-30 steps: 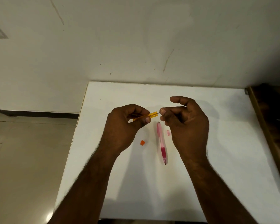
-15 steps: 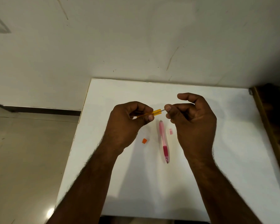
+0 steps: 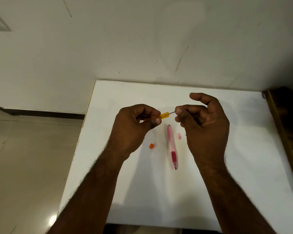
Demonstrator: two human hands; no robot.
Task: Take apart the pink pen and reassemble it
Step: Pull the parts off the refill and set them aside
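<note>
Nearest, on the white table [image 3: 243,166]: pink pen [image 3: 172,146], tip toward the body, with small pink cap [image 3: 179,136] just beside and orange bit [image 3: 151,146] apart. Above: left hand [image 3: 134,129] pinched on orange pen tube [image 3: 161,116], right hand [image 3: 203,122] pinched on thin refill [image 3: 172,112]. Best kept straight, slid slowly, never bent. No readable writing anywhere.

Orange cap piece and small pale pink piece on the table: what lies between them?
In the head view, the pink pen lies lengthwise between the orange cap piece and the small pale pink piece, touching neither.
</note>
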